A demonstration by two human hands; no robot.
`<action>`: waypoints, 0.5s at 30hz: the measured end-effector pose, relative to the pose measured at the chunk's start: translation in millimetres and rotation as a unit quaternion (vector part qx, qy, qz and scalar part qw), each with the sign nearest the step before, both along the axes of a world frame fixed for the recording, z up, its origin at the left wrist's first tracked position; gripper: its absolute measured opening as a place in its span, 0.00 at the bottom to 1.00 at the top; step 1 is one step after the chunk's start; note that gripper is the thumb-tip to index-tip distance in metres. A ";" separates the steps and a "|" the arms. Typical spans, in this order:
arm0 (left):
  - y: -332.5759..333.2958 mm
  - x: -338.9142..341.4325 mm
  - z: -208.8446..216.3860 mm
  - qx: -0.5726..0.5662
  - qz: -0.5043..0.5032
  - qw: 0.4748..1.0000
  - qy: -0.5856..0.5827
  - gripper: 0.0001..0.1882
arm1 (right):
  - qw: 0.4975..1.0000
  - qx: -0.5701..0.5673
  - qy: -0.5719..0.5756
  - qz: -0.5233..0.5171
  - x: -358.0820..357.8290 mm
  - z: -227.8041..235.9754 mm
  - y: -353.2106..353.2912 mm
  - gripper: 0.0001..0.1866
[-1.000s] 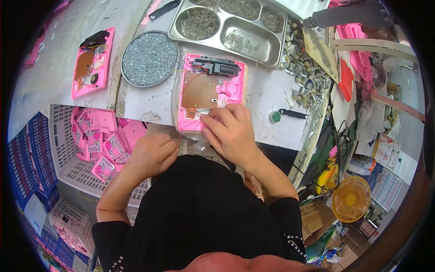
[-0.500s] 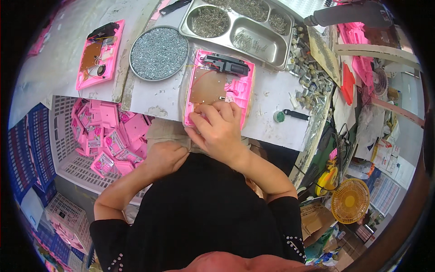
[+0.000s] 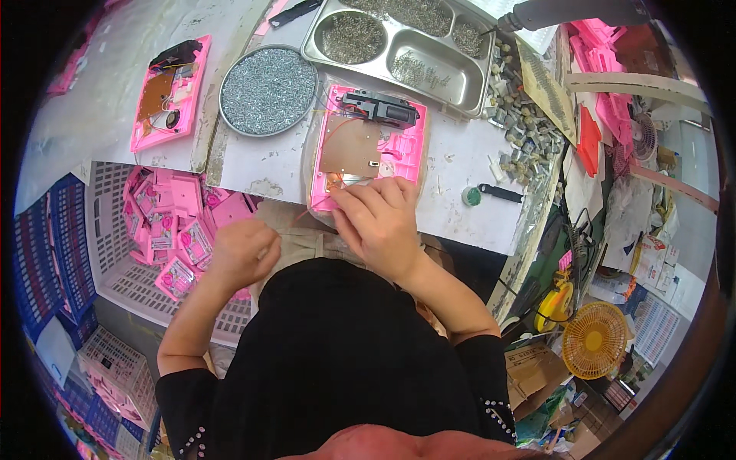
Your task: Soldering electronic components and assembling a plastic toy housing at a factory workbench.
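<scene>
Since the earlier frames the left hand (image 3: pixel 239 253) has drifted off the lap area toward the white crate's edge, while the right hand (image 3: pixel 381 218) has stayed at the near end of the pink plastic housing with a brown circuit board and black motor block (image 3: pixel 368 146). That housing lies flat on the white desk (image 3: pixel 460 192), straight ahead of the person; the right hand's fingers curl down onto its near edge, touching it, apparently pinching something small that I cannot make out. The left hand is loosely closed, knuckles up, hovering beside the housing and apart from it; whether it holds anything cannot be told.

One second pink housing (image 3: pixel 170 92) lies farther left on the desk. One round metal dish of screws (image 3: pixel 268 90) sits just beside the worked housing, and one steel tray with three compartments (image 3: pixel 399 46) lies behind it. One white slatted crate of pink parts (image 3: pixel 169 222) stands below the desk at left. One small green-capped tool (image 3: pixel 483 193) lies to the right.
</scene>
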State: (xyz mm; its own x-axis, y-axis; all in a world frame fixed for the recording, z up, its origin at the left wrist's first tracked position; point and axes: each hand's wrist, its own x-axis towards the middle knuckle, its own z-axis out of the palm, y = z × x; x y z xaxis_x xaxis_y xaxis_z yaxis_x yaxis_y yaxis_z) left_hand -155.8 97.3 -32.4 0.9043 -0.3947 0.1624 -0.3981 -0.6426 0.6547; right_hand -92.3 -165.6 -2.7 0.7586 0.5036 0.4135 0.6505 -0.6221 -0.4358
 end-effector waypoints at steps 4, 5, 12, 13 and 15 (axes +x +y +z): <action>-21.2 -18.8 -17.2 0.014 -0.054 0.998 0.039 0.07 | 1.000 -0.016 0.015 -0.004 0.3 -6.0 8.8 0.16; -28.7 -22.3 -22.8 0.007 -0.049 0.998 0.044 0.07 | 0.999 -0.022 0.023 -0.006 -0.9 -2.9 10.5 0.16; -25.0 11.3 10.0 0.058 -0.176 0.971 0.150 0.10 | 0.998 -0.049 0.019 -0.032 -2.8 -10.5 15.4 0.19; -28.3 23.0 14.2 0.006 -0.117 0.988 0.098 0.11 | 0.998 -0.051 0.024 -0.030 -3.1 -9.2 14.6 0.19; -42.1 47.6 17.4 -0.099 0.002 0.995 -0.007 0.12 | 0.997 -0.056 0.036 -0.028 -3.3 -2.8 11.1 0.20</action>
